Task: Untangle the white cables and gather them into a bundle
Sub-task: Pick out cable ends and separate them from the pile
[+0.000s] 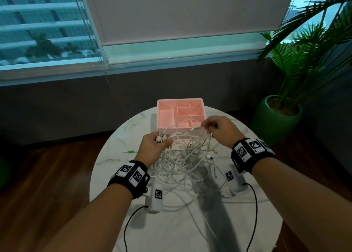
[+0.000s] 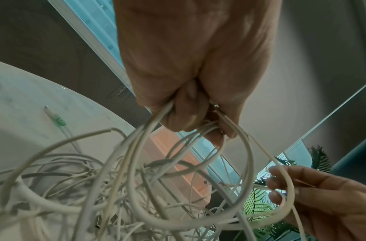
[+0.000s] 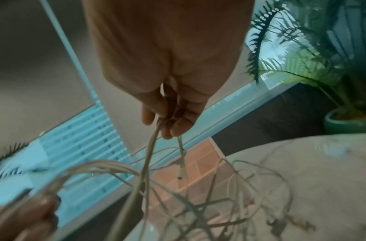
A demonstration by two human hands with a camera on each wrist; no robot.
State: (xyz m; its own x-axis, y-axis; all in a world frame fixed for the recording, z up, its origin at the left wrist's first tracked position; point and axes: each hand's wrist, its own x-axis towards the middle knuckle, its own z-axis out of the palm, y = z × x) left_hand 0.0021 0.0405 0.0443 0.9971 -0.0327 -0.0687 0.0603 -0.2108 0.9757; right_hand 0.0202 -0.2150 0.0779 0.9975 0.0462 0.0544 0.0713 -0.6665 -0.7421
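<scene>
A tangle of white cables [image 1: 185, 166] lies on the round marble table [image 1: 238, 232], with loops lifted off it. My left hand [image 1: 158, 144] grips several cable ends with their plugs, fingers curled round them [image 2: 190, 114]. My right hand [image 1: 213, 128] is raised to the right and pinches a cable or two [image 3: 167, 125]; one thin end with a small connector [image 3: 181, 176] hangs below its fingers. Strands run between both hands above the heap. The cables [image 2: 136, 187] loop loosely under the left hand.
A pink divided organiser box [image 1: 181, 114] stands just behind the hands. A small green-tipped cable end [image 1: 130, 152] lies on the table to the left. A potted palm [image 1: 278, 118] stands on the floor at right. Black wrist leads trail near the front edge.
</scene>
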